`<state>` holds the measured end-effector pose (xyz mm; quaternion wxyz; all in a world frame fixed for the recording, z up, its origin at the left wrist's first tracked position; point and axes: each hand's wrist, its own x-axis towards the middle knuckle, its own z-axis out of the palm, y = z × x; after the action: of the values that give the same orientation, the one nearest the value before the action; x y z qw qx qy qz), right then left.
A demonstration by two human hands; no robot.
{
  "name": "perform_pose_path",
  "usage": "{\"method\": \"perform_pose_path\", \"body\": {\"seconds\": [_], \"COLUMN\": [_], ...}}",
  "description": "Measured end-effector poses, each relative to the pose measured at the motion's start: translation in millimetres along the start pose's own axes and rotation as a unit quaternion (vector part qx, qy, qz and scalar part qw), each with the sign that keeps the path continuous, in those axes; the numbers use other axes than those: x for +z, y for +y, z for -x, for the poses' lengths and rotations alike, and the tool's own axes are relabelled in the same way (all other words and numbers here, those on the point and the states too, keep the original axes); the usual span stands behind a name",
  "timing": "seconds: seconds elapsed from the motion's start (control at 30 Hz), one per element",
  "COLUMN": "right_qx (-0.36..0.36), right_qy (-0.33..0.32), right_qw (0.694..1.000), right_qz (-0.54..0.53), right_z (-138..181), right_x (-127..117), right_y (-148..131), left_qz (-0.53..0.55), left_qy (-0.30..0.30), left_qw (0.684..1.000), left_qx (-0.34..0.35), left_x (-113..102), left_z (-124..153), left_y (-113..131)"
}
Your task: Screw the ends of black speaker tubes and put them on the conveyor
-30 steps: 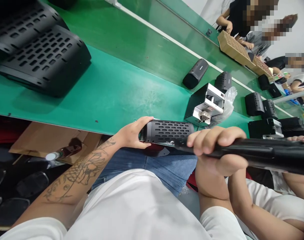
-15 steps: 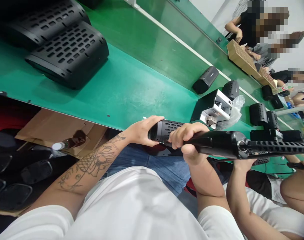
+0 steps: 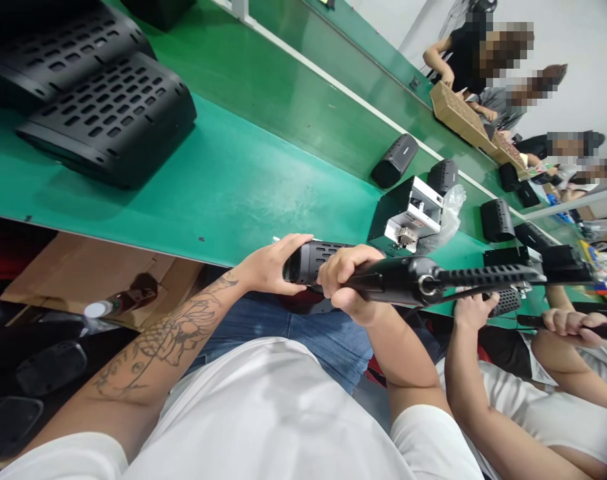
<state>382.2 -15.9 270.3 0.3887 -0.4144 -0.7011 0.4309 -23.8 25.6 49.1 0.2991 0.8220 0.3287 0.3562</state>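
My left hand (image 3: 268,265) grips the end of a black housing with rows of slots (image 3: 310,257), thumb and fingers on opposite sides. The housing lies sideways at the near edge of the green bench, above my lap. My right hand (image 3: 350,283) is wrapped around a black electric screwdriver (image 3: 403,279). Its ribbed cable sleeve points right, and its tip end lies toward the housing. The tip and part of the housing are hidden behind my right fingers.
Larger slotted black housings (image 3: 113,117) lie on the bench at left. A screw feeder box (image 3: 406,217) stands beyond my right hand, beside a plastic bag (image 3: 448,217). A co-worker's hand (image 3: 476,307) is close on the right. Below left are a bottle (image 3: 126,300) and cardboard (image 3: 58,273).
The view has shifted, so my hands appear slightly further left. My grips on the housing and screwdriver look the same. The co-worker's hands at right show more fully.
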Motion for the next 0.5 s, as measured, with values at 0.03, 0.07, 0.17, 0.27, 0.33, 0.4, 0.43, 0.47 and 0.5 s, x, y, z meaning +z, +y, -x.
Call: {"method": "perform_pose_path", "body": {"seconds": [0.03,0.07,0.17,0.27,0.33,0.4,0.43,0.47,0.5], "right_qx": [-0.028,-0.06,-0.131,-0.193,-0.219,-0.207,-0.2,-0.192,-0.184], "right_qy": [0.039,0.086,0.189,0.307,0.416,0.466,0.474,0.475,0.471], "right_qw": [0.999,0.994,0.972,0.929,0.882,0.861,0.857,0.858,0.863], "right_qz": [-0.008,-0.021,-0.054,-0.071,-0.04,-0.003,0.005,0.009,0.008], "right_z": [-0.3,-3.2,-27.7,-64.2,-84.4,-97.3,-101.0,-103.2,-104.1], "right_x": [5.1,14.0,50.8,62.0,42.9,12.7,-1.7,-13.5,-21.9], "right_y": [0.8,1.9,10.7,31.5,51.1,72.3,82.3,91.5,99.3], "left_qz": [-0.008,-0.018,-0.073,-0.157,-0.193,-0.197,-0.191,-0.184,-0.175], "left_qy": [0.008,0.021,0.096,0.199,0.233,0.24,0.238,0.235,0.228], "left_qw": [1.0,0.999,0.992,0.967,0.95,0.947,0.95,0.954,0.958], "left_qx": [0.008,0.02,0.047,-0.006,-0.07,-0.08,-0.063,-0.036,-0.011], "left_x": [0.2,1.6,15.2,39.7,57.3,73.8,81.4,88.3,94.2], "left_z": [1.3,4.0,23.4,55.4,74.7,86.4,89.0,89.8,89.1], "left_y": [1.2,3.0,13.2,30.3,43.9,57.5,63.9,70.0,75.6]}}
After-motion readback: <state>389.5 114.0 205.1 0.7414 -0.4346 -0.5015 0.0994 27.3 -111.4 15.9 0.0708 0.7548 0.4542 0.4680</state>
